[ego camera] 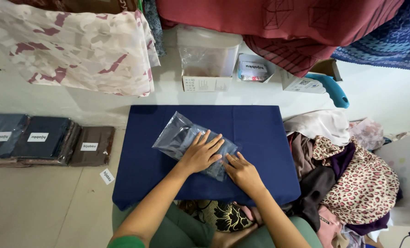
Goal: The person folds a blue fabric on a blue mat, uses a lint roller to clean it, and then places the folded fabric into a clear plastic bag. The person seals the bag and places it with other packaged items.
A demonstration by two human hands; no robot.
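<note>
A clear plastic bag holding folded dark grey cloth (pixel 179 133) lies tilted on a navy blue cloth-covered board (pixel 260 124) in front of me. My left hand (pixel 202 153) lies flat on the bag's middle with fingers spread. My right hand (pixel 242 172) presses on the bag's near right end, fingertips on the plastic. Neither hand lifts anything.
Three packed dark cloths with white labels (pixel 44 138) lie at the left, a loose label (pixel 107 176) near them. A heap of mixed fabrics (pixel 352 174) sits at the right. Boxes (pixel 207 82), a plastic container (pixel 209 50) and a blue tool (pixel 336 92) stand behind; fabrics hang above.
</note>
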